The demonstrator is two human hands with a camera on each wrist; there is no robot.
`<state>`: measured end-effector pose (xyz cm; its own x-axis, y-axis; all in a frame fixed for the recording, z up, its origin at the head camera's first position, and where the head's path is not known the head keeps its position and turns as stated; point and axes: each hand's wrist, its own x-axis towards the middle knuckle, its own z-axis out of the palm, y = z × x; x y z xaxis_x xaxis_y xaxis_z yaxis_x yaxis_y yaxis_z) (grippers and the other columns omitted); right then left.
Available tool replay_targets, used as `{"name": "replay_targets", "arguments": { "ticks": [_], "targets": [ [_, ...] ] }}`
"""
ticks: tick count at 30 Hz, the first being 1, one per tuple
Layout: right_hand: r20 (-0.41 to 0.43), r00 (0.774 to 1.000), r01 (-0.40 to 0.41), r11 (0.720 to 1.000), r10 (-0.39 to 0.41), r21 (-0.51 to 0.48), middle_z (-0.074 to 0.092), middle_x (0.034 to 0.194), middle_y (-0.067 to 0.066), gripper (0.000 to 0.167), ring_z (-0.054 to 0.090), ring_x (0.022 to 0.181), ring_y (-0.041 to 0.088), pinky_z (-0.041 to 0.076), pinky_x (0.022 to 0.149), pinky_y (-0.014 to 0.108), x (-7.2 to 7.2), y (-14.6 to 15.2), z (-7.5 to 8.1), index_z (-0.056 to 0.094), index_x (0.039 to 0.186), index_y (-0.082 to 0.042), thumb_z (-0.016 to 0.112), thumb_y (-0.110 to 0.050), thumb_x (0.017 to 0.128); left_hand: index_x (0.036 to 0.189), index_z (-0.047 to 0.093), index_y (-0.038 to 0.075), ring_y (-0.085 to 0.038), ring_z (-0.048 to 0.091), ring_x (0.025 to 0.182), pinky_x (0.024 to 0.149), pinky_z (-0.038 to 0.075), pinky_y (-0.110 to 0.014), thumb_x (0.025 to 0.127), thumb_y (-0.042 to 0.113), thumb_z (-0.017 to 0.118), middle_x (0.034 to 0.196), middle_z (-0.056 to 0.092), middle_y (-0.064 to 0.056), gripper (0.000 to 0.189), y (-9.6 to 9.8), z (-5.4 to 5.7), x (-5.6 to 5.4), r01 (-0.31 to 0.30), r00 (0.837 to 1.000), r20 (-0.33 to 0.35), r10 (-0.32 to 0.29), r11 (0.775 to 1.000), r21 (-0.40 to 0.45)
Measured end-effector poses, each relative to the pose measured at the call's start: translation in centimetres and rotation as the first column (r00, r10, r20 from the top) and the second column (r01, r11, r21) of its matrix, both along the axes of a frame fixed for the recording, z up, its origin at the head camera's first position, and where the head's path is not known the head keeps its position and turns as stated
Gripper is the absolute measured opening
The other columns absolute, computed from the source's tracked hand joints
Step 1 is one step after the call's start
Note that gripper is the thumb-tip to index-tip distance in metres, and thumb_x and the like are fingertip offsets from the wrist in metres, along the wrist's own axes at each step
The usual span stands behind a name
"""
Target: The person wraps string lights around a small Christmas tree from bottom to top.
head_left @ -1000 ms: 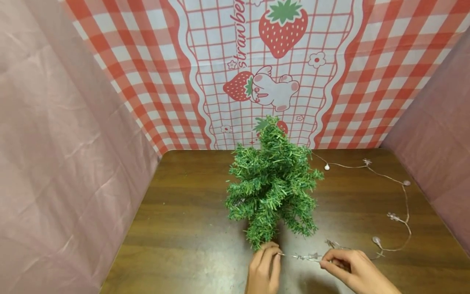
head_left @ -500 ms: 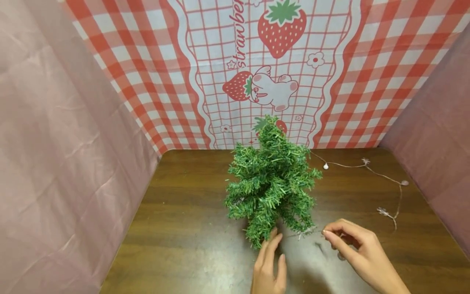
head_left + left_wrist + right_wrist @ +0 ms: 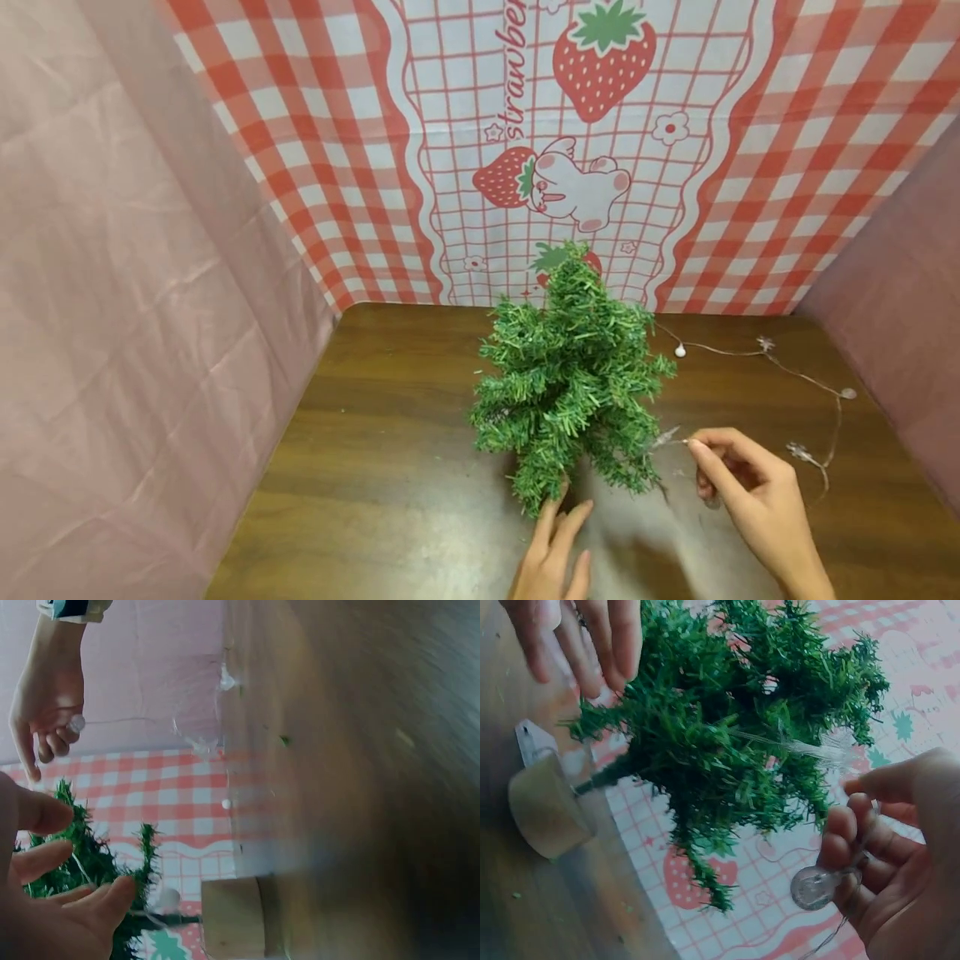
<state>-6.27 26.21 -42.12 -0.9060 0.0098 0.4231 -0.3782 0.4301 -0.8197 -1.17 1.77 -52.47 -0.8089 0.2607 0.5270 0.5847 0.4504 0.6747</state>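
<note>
A small green artificial Christmas tree [image 3: 573, 375] stands on the table; the right wrist view shows its round wooden base [image 3: 551, 806]. My right hand [image 3: 757, 500], at the tree's right side, pinches the wire of a string of fairy lights between thumb and forefinger. Just beyond those fingertips a clear spiky ornament [image 3: 836, 750] lies against the branches, and a clear round disc bulb [image 3: 814, 889] hangs by the curled fingers. My left hand [image 3: 555, 554] has its fingers extended at the lowest front branch. Thin wire crosses behind them in the left wrist view.
The remaining string, with a white ball bulb [image 3: 680, 352] and a clear flower-like ornament [image 3: 798, 452], curves over the table's right side. A checked strawberry cloth [image 3: 360, 208] hangs behind; pink cloth [image 3: 150, 333] walls off the left. A white flat piece [image 3: 536, 742] lies beside the base.
My left fingers have let go of the wire and straightened at the lower branch. My right hand has carried the string up and back along the tree's right side, drawing in the loop.
</note>
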Motion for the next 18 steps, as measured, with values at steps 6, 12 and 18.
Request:
{"name": "replay_targets", "arguments": {
  "ticks": [6,12,18],
  "targets": [
    [0.056,0.998,0.030,0.996,-0.025,-0.085,0.058,0.064,0.004,0.010,0.055,0.053,0.015,0.048,0.047,0.027,0.7,0.3,-0.8,0.065,0.101,0.007,0.057,0.009,0.096,0.145,0.047,0.020,-0.024,0.063,0.112,0.079,0.055,-0.023,0.093,0.006,0.067,0.148,0.043,-0.014,0.057,-2.8,-1.0,0.7,0.078,0.997,-0.006,-0.079,0.992,-0.101],
    [0.070,0.997,0.052,0.993,-0.045,-0.106,0.056,0.062,0.006,0.008,0.052,0.047,0.016,0.043,0.040,0.029,-0.7,0.9,-1.6,0.062,0.102,0.006,0.056,0.003,0.099,0.127,0.062,0.016,-0.014,0.063,0.100,0.078,0.053,-0.019,0.086,0.004,0.072,0.121,0.059,-0.004,0.043,-5.8,-0.4,-0.8,0.028,0.988,-0.144,-0.052,0.986,-0.162],
    [0.055,0.997,0.064,0.998,-0.062,-0.030,0.059,0.060,0.007,0.007,0.058,0.049,0.017,0.049,0.046,0.026,-1.8,1.4,-1.9,0.061,0.102,0.002,0.055,-0.001,0.101,0.108,0.068,0.013,-0.013,0.067,0.096,0.085,0.054,-0.021,0.091,0.000,0.065,0.106,0.068,-0.001,0.022,-9.0,1.9,-2.7,0.097,0.967,-0.232,-0.108,0.994,-0.058]
  ]
}}
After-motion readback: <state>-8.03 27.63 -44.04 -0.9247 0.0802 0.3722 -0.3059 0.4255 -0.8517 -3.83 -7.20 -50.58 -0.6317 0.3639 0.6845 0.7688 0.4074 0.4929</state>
